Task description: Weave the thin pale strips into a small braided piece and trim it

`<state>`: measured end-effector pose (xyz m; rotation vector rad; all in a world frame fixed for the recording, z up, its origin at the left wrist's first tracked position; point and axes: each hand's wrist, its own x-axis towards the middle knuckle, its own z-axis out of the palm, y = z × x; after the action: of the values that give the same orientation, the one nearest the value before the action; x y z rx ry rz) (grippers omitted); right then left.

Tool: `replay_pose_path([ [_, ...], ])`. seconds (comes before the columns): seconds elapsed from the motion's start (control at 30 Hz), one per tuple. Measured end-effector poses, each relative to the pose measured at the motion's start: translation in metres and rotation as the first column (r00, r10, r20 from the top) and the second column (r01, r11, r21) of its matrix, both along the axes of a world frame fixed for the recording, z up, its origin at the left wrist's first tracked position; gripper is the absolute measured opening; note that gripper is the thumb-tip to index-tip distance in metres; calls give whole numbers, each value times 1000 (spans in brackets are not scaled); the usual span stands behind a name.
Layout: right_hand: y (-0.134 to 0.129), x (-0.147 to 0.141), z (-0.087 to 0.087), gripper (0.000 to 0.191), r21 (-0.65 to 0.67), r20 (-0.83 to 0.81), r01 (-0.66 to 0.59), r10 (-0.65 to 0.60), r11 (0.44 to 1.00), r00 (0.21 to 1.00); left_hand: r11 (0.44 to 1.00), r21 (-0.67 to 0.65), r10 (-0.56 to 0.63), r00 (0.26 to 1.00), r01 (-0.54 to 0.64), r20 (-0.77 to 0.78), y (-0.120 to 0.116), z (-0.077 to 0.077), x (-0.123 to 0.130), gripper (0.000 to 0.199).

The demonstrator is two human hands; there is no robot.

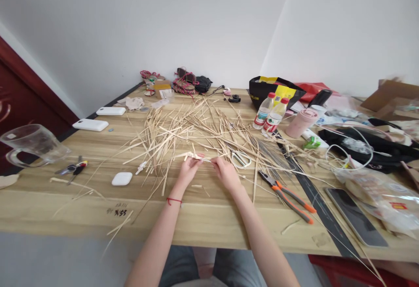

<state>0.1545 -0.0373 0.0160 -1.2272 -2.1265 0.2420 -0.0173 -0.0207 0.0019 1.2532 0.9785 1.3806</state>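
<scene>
My left hand (189, 170), with a red string around its wrist, is closed on a small pale piece of woven straw (189, 154) just above the table. My right hand (226, 173) pinches the end of a thin straw strand (206, 160) that stretches across from the left hand. Behind both hands spreads a loose heap of straw strips (170, 132). White-handled scissors (241, 159) lie partly among the strips, just beyond my right hand. To its right are orange-handled pliers (290, 196).
Two water bottles (274, 116), a pink cup (301, 123) and a black bag (262, 92) stand at the back right. A phone (356, 216) lies near the front right edge. On the left are a glass pitcher (36, 145), a white case (122, 178) and keys (72, 169).
</scene>
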Motion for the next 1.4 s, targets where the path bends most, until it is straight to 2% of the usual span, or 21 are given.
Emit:
replay_pose_path([
  [0.17, -2, 0, 3, 18, 22, -10, -12, 12, 1000, 1000, 1000, -15, 19, 999, -19, -27, -1, 0, 6, 25],
  [0.37, 5, 4, -7, 17, 139, 6, 55, -56, 989, 998, 996, -28, -92, 989, 89, -115, -8, 7, 6, 25],
  [0.5, 9, 8, -12, 17, 230, -20, 104, -103, 968, 995, 991, -6, -136, 984, 137, -115, -13, 15, 4, 24],
  [0.63, 9, 10, -11, 18, 239, 14, 88, -94, 967, 995, 991, 69, -109, 993, 112, -43, -13, 15, 4, 31],
  [0.7, 9, 10, -11, 19, 228, 29, 75, -84, 971, 996, 994, 64, -85, 996, 85, 3, -11, 14, 5, 30],
  [0.93, 8, 8, -11, 24, 153, 44, 21, -28, 988, 999, 992, -118, 61, 979, -39, 193, -5, 5, 10, 29],
  [1.1, 2, 0, 0, 34, 81, -69, -60, 65, 995, 995, 987, -158, 13, 965, 30, 261, -5, 0, 14, 30],
  [1.23, -3, -8, 9, 43, 78, -258, -85, 103, 993, 961, 980, -189, -5, 951, 67, 308, -5, 2, 16, 31],
  [1.33, -4, -15, 14, 36, 76, -397, -67, 92, 995, 913, 974, -211, 2, 935, 78, 355, -4, 0, 17, 27],
  [1.4, -5, -21, 18, 28, 59, -431, -126, 140, 990, 892, 973, -211, -8, 927, 93, 375, -4, -3, 19, 24],
])
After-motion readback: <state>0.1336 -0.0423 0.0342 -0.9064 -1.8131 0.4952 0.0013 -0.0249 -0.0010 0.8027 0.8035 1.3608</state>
